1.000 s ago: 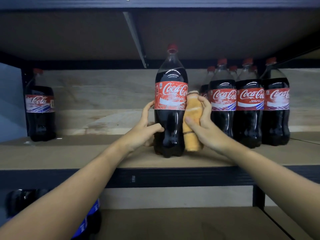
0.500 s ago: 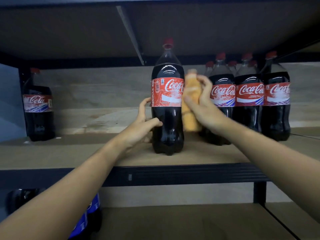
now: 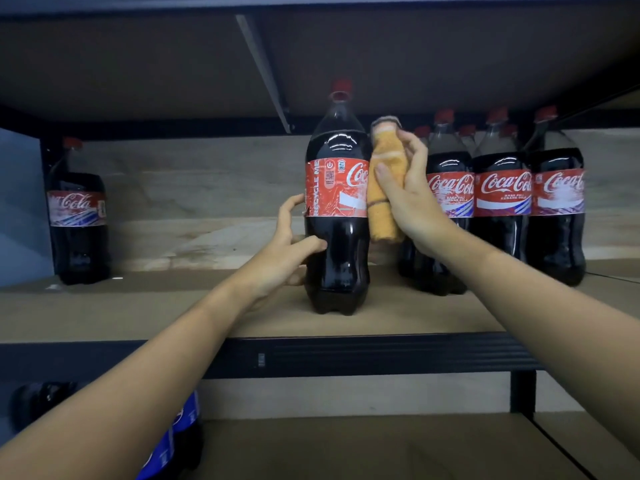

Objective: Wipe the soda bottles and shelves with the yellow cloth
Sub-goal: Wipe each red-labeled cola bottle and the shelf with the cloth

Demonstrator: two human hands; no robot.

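Cloth (image 3: pixel 385 188) now higher on bottle (image 3: pixel 337 209), near shoulder. Your right hand (image 3: pixel 412 199) grips it; left hand (image 3: pixel 294 251) curls round lower body. Bottle on shelf (image 3: pixel 398 317): full, heavy, slick; hold low.

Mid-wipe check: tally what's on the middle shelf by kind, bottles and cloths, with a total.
Cola bottles: 8 (1 far left, 1 being wiped, 6 grouped right, 3 of those showing mostly caps)
Yellow cloth: 1
Total: 9
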